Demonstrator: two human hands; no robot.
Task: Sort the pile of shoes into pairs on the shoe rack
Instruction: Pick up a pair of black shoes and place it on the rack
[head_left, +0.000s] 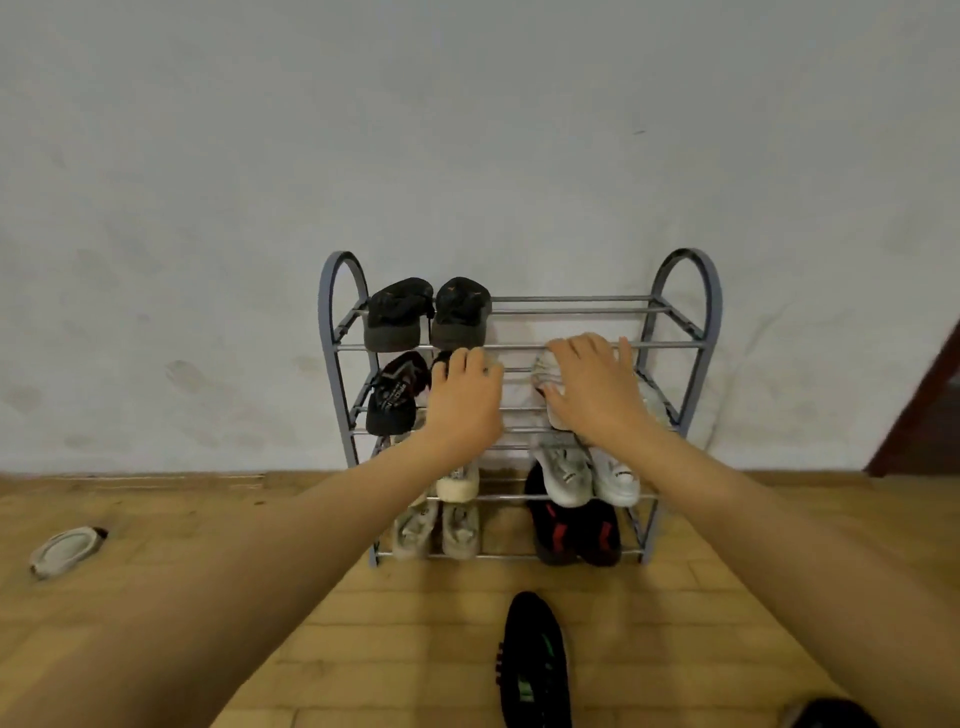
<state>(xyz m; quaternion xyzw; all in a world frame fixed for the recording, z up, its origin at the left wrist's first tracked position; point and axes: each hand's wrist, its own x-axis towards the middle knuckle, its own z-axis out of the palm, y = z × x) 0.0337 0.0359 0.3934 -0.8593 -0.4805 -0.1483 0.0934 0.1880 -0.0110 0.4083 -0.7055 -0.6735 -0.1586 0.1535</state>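
Note:
A grey metal shoe rack (691, 317) with four tiers stands against the wall. My left hand (465, 400) rests over a black sandal (441, 364) on the second tier, fingers curled on it, beside a matching black sandal (395, 395). My right hand (592, 384) grips a pale shoe (543, 366) on the right of the same tier. A pair of black sandals (426, 314) sits on the top tier. White sneakers (587, 475) and a cream shoe (457, 486) fill the third tier. Grey sneakers (436, 530) and black-and-red shoes (576, 532) occupy the bottom.
A black shoe with green marks (535, 665) lies on the wooden floor in front of the rack. A pale shoe (65, 551) lies alone at the far left. A dark object (831, 714) shows at the bottom right corner. A brown door edge (919, 410) stands at right.

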